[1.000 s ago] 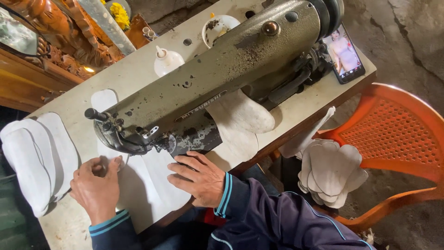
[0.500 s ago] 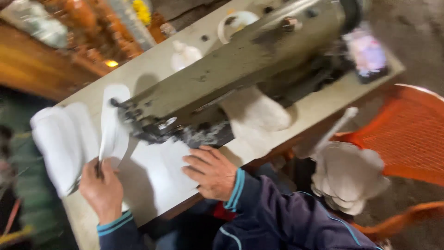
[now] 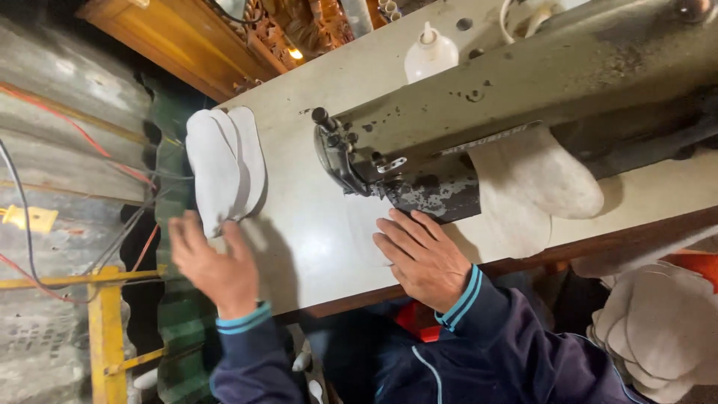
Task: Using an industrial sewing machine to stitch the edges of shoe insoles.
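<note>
Down at the near right, a heap of white sole-shaped felt pieces (image 3: 662, 329) sits below the table edge; what holds them is hard to tell. Moving up, the right hand (image 3: 422, 258) lies flat on the table (image 3: 314, 247), fingers (image 3: 396, 232) spread and pressed down on a pale fabric piece (image 3: 366, 224) that runs under the head of the sewing machine (image 3: 479, 112). That piece looks off-white, thin and flat, nearly the colour of the table top, with its near end covered by the palm. To the left, the left hand (image 3: 213, 262) is at the table's near left corner, fingers (image 3: 183, 228) open and loose, gripping nothing, just beside the stack of white insole pieces (image 3: 224, 168). That stack lies at the left edge of the table, several rounded pieces fanned over one another. Right of the machine head, two more white felt pieces (image 3: 535, 191) overlap under the machine's arm. Farthest back, a small white squeeze bottle (image 3: 431, 56) stands upright on the table behind the machine; its contents cannot be seen.
</note>
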